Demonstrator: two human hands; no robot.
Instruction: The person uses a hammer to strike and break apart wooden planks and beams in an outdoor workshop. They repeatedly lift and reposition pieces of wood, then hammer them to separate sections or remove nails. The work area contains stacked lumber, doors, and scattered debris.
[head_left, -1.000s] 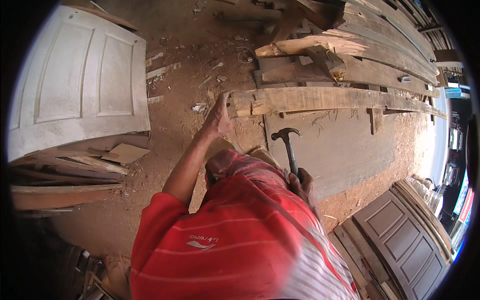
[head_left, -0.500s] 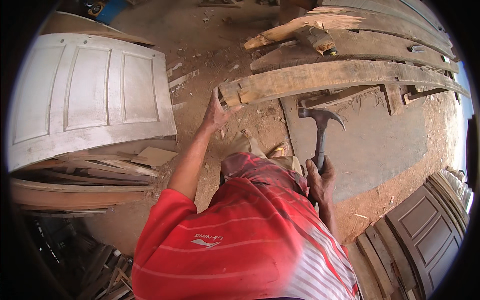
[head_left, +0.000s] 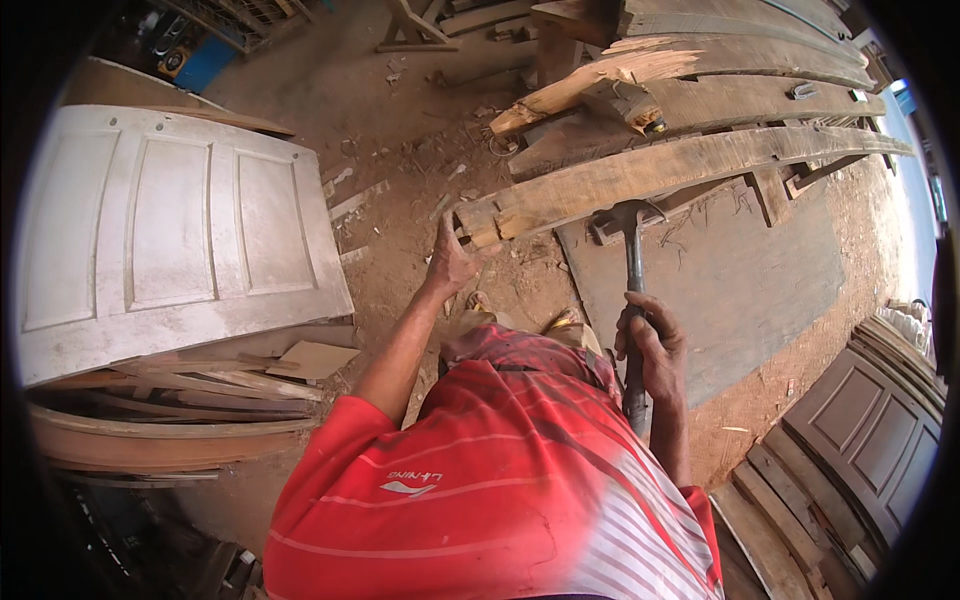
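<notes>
A long, rough wooden beam (head_left: pixel 640 180) runs from in front of me out to the far right. My left hand (head_left: pixel 455 262) is closed around its near left end, where the wood is notched and splintered. In my right hand (head_left: pixel 657 350) is a claw hammer (head_left: pixel 634 255) with a dark handle, gripped partway along. Its head points away from me, at the beam's near edge in this view; whether the two touch I cannot tell.
More planks (head_left: pixel 740 105) lie stacked beyond the beam, one with a torn end. A white panelled door (head_left: pixel 170 220) lies at left above scrap boards (head_left: pixel 200 395). Brown panel doors (head_left: pixel 870 430) stand at lower right. A grey sheet (head_left: pixel 710 290) and wood chips cover the ground.
My right hand and the hammer have moved slightly forward, bringing the hammer head to the beam's near edge. My left hand stays on the beam's end. The whole view has shifted slightly.
</notes>
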